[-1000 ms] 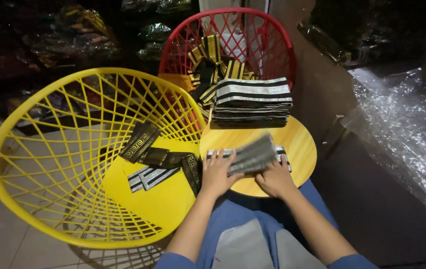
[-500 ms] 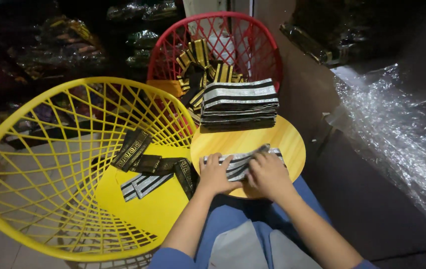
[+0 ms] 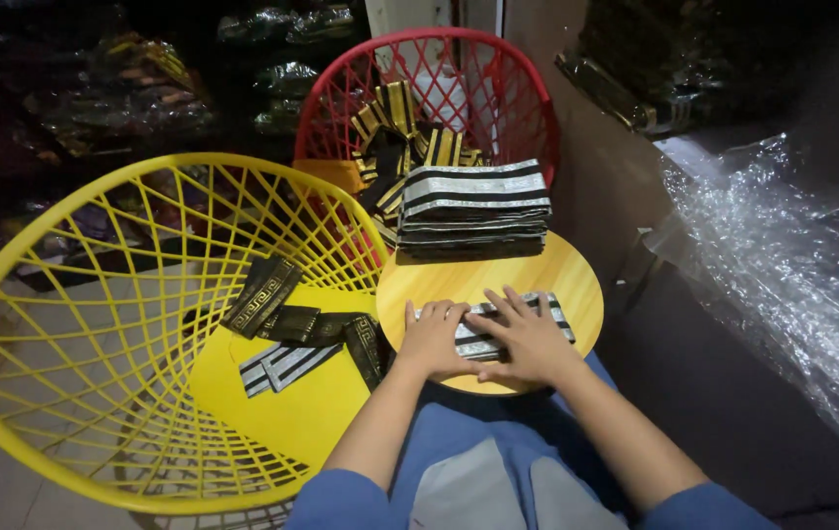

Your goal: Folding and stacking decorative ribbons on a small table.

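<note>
A folded black-and-silver striped cloth (image 3: 559,321) lies on the round yellow stool top (image 3: 576,278) at my knees. My left hand (image 3: 431,339) presses flat on its left end, fingers spread. Over its middle lies my right hand (image 3: 525,339), palm down with the fingers fanned out. Neither hand grips the cloth. A neat stack of the same striped cloths (image 3: 473,208) stands at the far edge of the stool top.
A yellow lattice chair (image 3: 76,324) on my left holds several black-and-gold and striped pieces (image 3: 287,329). Behind the stool, a red lattice chair (image 3: 498,79) holds black-and-gold fabric (image 3: 395,132). Clear plastic wrap (image 3: 792,265) covers a surface on the right.
My right hand has folded the lifted end of the cloth down and now lies flat on it. The left hand stayed on the left end.
</note>
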